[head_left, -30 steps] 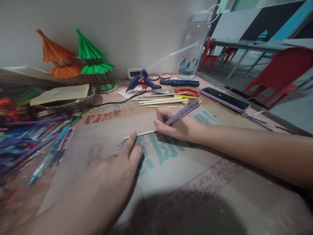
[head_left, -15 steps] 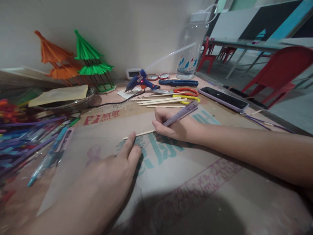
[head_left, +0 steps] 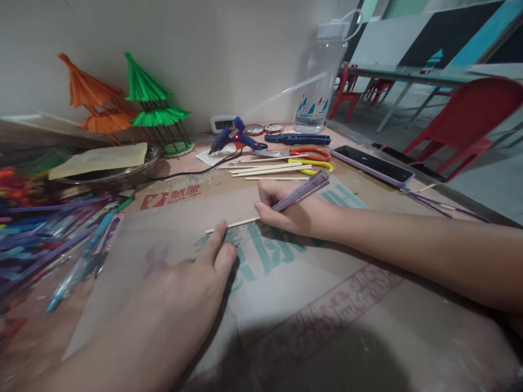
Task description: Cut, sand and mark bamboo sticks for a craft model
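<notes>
A thin wooden stick (head_left: 242,222) lies across the translucent sheet on the cardboard. My left hand (head_left: 180,294) pins it down near its left end with the tip of the stretched index finger; the thumb lies alongside and the other fingers are hidden. Around a purple-grey pen (head_left: 300,191), my right hand (head_left: 292,209) is closed, resting at the stick's right end. The pen's tip is hidden behind the fingers. Just below the stick, small dark marks and fine lines look like a clear ruler or set square (head_left: 241,239), partly covered by my left hand.
Behind my hands are several loose sticks (head_left: 272,169), scissors (head_left: 310,155), a blue glue gun (head_left: 235,136), a phone (head_left: 373,164) and a water bottle (head_left: 316,81). Orange (head_left: 92,98) and green (head_left: 153,103) pavilion models stand back left. Pens and pipe cleaners (head_left: 53,234) crowd the left.
Both hands, the pen and the stick stay in place. Only the view has shifted very slightly.
</notes>
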A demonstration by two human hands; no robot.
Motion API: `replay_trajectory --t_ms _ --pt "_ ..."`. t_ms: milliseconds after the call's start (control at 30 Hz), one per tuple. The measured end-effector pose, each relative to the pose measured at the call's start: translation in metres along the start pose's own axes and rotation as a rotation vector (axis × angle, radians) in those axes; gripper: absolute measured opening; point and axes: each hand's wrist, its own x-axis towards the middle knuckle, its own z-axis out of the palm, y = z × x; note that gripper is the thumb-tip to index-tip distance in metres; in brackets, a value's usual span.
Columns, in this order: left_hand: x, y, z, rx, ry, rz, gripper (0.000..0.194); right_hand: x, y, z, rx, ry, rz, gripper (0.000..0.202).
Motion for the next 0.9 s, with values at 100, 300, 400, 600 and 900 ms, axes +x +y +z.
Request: replay_trajectory --t_ms 100,300,400,600,900 --pt "0.001 0.001 -0.002 -0.016 0.008 -0.010 0.062 0.000 0.000 0.000 0.003 0.001 0.001 0.025" --pt "-0.001 0.002 -0.001 0.013 0.021 -0.018 0.061 0.000 -0.002 0.000 0.016 -0.007 0.023 0.025" --pt "-0.003 0.000 0.001 0.035 0.056 -0.010 0.058 0.000 -0.002 0.000 0.006 -0.011 0.032 0.025" --pt "-0.001 -0.001 0.002 0.023 0.059 -0.003 0.054 0.000 -0.001 -0.001 0.010 -0.002 0.019 0.025" --pt "0.000 0.004 -0.007 0.015 -0.046 -0.049 0.056 0.000 -0.001 -0.001 0.036 0.004 0.012 0.023"
